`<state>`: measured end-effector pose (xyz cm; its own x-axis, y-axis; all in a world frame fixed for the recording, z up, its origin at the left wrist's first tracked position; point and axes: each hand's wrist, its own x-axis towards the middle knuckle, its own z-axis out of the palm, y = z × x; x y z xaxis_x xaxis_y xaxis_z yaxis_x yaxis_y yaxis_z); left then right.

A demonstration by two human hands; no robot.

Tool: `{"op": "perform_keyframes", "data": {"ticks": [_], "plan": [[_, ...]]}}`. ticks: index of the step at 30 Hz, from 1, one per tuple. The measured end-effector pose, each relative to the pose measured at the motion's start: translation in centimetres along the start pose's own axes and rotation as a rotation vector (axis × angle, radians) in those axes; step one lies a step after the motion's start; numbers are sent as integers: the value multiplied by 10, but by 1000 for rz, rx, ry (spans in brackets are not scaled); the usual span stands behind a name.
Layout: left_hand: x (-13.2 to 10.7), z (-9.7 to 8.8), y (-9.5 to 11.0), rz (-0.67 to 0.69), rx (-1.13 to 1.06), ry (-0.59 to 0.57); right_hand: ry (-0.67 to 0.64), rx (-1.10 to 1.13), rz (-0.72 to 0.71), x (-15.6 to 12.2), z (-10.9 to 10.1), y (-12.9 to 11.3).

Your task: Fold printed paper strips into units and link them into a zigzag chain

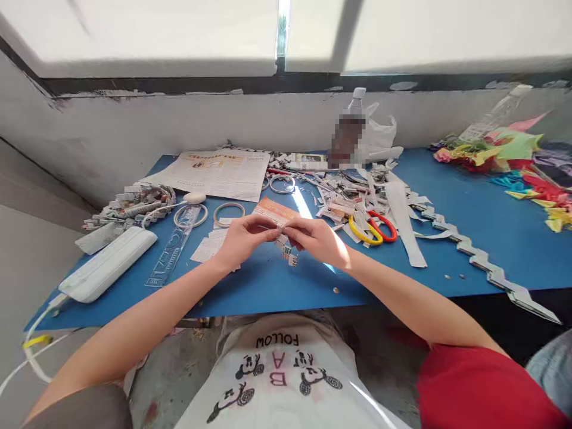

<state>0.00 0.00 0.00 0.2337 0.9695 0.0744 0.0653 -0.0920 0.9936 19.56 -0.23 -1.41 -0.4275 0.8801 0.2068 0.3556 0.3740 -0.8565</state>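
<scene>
My left hand (243,239) and my right hand (318,238) meet over the middle of the blue table, fingertips pinched together. Between them they grip a short folded newspaper-strip chain (288,252), its zigzag end hanging below the fingers. Exactly where the strips join is hidden by my fingertips. Just behind the hands lies an orange-and-white printed paper (274,208). Close to my left hand are cut paper pieces (208,248) and a tape-like ring (229,208). Scissors with yellow and red handles (367,231) rest to the right of my right hand, among paper scraps.
At left lie a white power strip (107,265), a clear ruler (172,253) and a heap of folded paper (134,205). A newspaper sheet (214,170) and a bottle (348,134) are at the back. A long zigzag chain (482,259) and colourful paper (504,152) lie right.
</scene>
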Motion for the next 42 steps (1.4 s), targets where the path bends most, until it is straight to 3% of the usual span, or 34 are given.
{"op": "perform_keyframes", "data": {"ticks": [11, 22, 27, 35, 42], "plan": [[2, 1, -4, -37, 36, -6, 50, -244, -80, -1, 3, -5], [3, -1, -5, -83, 83, -123, 129, -227, -27, -4, 7, -4], [5, -4, -3, -100, 82, -165, 104, -222, 14, -3, 6, -7], [6, -6, -1, -172, -47, -160, 13, -103, 109, -1, -3, -10], [7, -5, -3, -203, -66, -179, 32, 201, 86, 2, 3, 5]]}}
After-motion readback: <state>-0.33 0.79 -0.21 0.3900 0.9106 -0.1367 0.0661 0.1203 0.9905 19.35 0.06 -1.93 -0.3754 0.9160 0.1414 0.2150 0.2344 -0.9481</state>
